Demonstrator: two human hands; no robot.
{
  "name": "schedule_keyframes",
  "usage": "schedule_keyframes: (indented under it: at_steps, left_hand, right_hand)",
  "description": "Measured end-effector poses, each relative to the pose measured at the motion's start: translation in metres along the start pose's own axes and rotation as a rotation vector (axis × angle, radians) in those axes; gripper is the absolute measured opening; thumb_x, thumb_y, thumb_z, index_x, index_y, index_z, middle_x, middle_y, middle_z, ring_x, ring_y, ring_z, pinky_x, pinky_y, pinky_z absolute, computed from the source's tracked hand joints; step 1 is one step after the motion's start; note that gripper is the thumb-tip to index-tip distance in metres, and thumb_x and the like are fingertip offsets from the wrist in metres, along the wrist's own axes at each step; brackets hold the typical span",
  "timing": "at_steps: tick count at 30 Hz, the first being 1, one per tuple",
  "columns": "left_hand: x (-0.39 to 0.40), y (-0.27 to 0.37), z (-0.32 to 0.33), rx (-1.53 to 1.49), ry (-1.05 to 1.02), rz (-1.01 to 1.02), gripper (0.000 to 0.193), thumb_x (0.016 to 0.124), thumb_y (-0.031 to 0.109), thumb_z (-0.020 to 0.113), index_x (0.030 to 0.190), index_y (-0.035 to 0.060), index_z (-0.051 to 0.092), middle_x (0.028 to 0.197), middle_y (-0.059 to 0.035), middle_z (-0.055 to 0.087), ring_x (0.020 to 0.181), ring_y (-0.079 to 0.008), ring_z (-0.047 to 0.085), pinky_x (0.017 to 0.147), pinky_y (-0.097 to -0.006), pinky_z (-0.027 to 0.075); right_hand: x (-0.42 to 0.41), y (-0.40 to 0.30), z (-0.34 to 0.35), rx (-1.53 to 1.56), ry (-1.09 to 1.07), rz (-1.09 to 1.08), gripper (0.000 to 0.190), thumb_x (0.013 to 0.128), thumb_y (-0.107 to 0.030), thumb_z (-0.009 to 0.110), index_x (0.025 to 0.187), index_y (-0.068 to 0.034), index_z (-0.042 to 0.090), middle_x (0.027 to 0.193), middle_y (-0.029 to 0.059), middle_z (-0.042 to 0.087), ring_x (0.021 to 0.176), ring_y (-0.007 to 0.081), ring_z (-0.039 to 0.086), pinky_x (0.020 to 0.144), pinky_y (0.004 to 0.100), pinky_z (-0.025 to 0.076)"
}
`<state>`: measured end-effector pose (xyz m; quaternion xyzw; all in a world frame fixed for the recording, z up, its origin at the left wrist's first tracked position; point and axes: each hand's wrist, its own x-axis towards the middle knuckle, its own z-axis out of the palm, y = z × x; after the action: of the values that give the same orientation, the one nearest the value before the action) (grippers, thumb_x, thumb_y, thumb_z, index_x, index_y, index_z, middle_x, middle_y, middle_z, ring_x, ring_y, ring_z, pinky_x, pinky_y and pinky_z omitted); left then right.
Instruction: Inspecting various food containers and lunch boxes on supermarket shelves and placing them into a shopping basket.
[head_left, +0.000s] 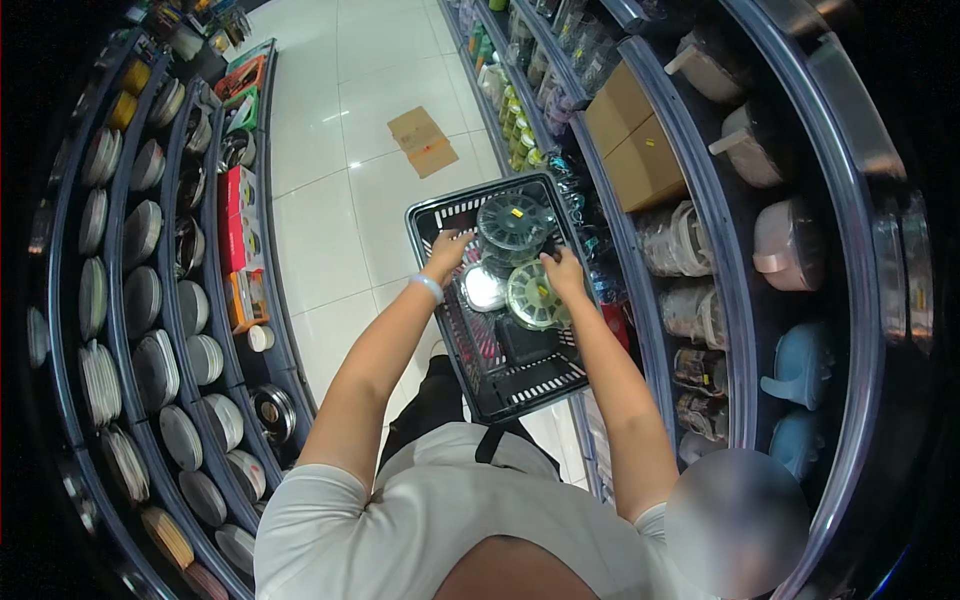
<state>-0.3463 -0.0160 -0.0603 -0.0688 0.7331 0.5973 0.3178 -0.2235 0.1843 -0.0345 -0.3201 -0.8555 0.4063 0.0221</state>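
A black plastic shopping basket (517, 411) is held up in front of my body, tilted slightly in view. My left hand (448, 255) grips it at the left side, the fingers curled inward over the rim. At the right side my right hand (564, 274) grips it too, close beside a round green-tinted clear plastic container (531, 296); part of that grip is hidden. Farther up in the basket lies a round dark clear container (513, 220) with a yellow sticker. A shiny silvery container (484, 287) sits between them, at the left.
Shelves of plates (142, 232) line the left side, with red boxes (238, 217) on the lowest one. Shelves at right hold cardboard boxes (636, 139), lidded pink bowls (787, 244) and blue bowls (801, 367). A flat cardboard piece (422, 141) lies on the tiled floor (319, 247).
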Motion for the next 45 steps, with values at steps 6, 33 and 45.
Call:
schedule_keyframes:
  at_steps: [6, 33, 45]
  left_hand:
    - [0.025, -0.007, 0.038, -0.101, -0.076, -0.167, 0.091, 0.070, 0.042, 0.070, 0.130, -0.0082, 0.024, 0.126, -0.0242, 0.041, 0.113, -0.0319, 0.044, 0.089, -0.0422, 0.039]
    - [0.003, 0.020, 0.039, -0.348, -0.192, -0.214, 0.066, 0.074, 0.040, 0.068, 0.126, 0.0121, 0.039, 0.117, -0.0096, 0.051, 0.102, -0.0234, 0.051, 0.074, -0.0401, 0.046]
    - [-0.081, 0.121, 0.000, -0.196, -0.626, 0.125, 0.061, 0.081, 0.038, 0.061, 0.128, 0.0065, 0.039, 0.118, -0.0089, 0.050, 0.104, -0.0181, 0.051, 0.079, -0.0345, 0.045]
  right_hand:
    - [0.005, 0.027, 0.006, -0.023, -0.002, 0.029, 0.055, 0.078, -0.035, 0.058, 0.115, 0.006, 0.050, 0.103, 0.0272, 0.058, 0.100, 0.0374, 0.055, 0.086, 0.0388, 0.043]
    - [-0.044, 0.023, -0.015, 0.131, 0.095, 0.153, 0.049, 0.078, -0.025, 0.062, 0.115, 0.006, 0.051, 0.099, 0.0213, 0.061, 0.088, 0.0269, 0.061, 0.080, 0.0314, 0.046]
    - [-0.111, -0.095, -0.141, 0.188, 0.067, -0.350, 0.081, 0.070, -0.018, 0.073, 0.137, -0.006, 0.028, 0.134, 0.0146, 0.040, 0.117, 0.0239, 0.044, 0.092, 0.0339, 0.040]
